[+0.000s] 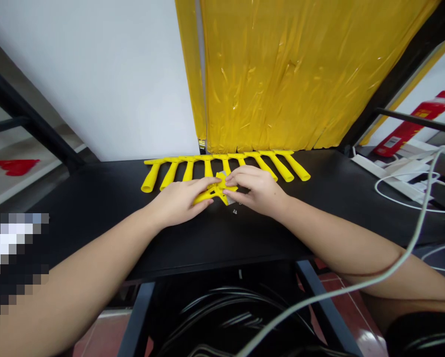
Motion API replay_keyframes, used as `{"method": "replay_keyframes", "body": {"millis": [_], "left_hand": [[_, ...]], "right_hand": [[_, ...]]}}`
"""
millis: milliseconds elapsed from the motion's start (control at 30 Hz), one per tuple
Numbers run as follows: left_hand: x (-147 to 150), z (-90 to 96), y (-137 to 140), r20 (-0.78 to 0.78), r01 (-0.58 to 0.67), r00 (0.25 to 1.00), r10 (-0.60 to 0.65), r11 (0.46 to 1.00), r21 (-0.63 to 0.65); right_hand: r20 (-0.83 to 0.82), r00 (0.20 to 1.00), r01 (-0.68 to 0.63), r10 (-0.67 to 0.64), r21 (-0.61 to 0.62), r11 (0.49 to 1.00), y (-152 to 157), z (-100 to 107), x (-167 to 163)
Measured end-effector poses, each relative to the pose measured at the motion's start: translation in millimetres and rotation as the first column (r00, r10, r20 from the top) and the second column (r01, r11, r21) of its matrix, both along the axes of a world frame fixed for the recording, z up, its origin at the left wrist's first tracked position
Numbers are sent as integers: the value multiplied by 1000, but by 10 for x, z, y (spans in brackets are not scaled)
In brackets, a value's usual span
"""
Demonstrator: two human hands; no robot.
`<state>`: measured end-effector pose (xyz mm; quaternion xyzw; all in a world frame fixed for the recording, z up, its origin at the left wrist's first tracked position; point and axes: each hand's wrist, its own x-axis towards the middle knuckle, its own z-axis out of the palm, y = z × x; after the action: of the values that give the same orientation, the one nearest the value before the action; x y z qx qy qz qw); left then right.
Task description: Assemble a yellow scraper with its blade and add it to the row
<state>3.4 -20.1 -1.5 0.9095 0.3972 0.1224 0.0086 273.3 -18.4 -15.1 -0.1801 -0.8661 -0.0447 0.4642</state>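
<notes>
Just in front of me, a yellow plastic handle (pixel 221 187) with a branching head is held low over the black tabletop. My left hand (pixel 181 198) is closed around its shank, the thumb on the near side. At the head, the fingers and thumb of my right hand (pixel 257 188) are closed on the yellow plastic; whether they also pinch something small is hidden. A greyish flat piece (pixel 231 200) shows partly beneath the head. Close by on the table lie several tiny pale bits (pixel 235 212), too small to name.
Several matching yellow T-shaped handles (pixel 152 177) line the table's back edge. Behind them rise a white panel (pixel 133 74) and yellow wrapping (pixel 282 74). A white cable (pixel 419 223) loops across the right front. A red bottle (pixel 412 126) lies tilted at the right.
</notes>
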Motion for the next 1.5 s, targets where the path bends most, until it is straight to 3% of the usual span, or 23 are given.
{"method": "replay_keyframes", "body": {"millis": [400, 533, 600, 633, 733, 800, 867, 1233, 1400, 1500], "left_hand": [[-20, -13, 17, 67, 89, 994, -92, 995, 50], [-24, -15, 26, 50, 94, 994, -97, 993, 65], [-26, -19, 29, 41, 92, 995, -96, 993, 79], [-28, -21, 29, 37, 91, 995, -95, 992, 88], [-30, -19, 27, 23, 93, 995, -96, 988, 121], [-30, -14, 23, 13, 101, 995, -104, 984, 146], [-31, -12, 20, 6, 114, 993, -117, 978, 176], [-16, -10, -5, -31, 210, 977, -210, 938, 277], [-13, -4, -3, -41, 236, 971, -236, 919, 317], [-11, -2, -4, -47, 243, 969, -241, 912, 330]], "right_hand": [[3, 997, -77, 77, -44, 996, -10, -4, -8], [-120, 991, 37, -61, -193, 980, -59, 39, -5], [-181, 974, 63, -138, -369, 927, -28, 21, -5], [-204, 967, 38, -153, -479, 877, 0, 2, -6], [-275, 951, -131, -140, -772, 622, 92, -64, -16], [-317, 940, -228, -126, -859, 459, 129, -92, -28], [-357, 926, -292, -120, -882, 369, 136, -99, -39], [-479, 870, -452, -118, -870, 195, 120, -101, -54], [-452, 882, -434, -133, -889, 148, 114, -97, -47], [-410, 905, -393, -114, -908, 148, 113, -87, -42]]}}
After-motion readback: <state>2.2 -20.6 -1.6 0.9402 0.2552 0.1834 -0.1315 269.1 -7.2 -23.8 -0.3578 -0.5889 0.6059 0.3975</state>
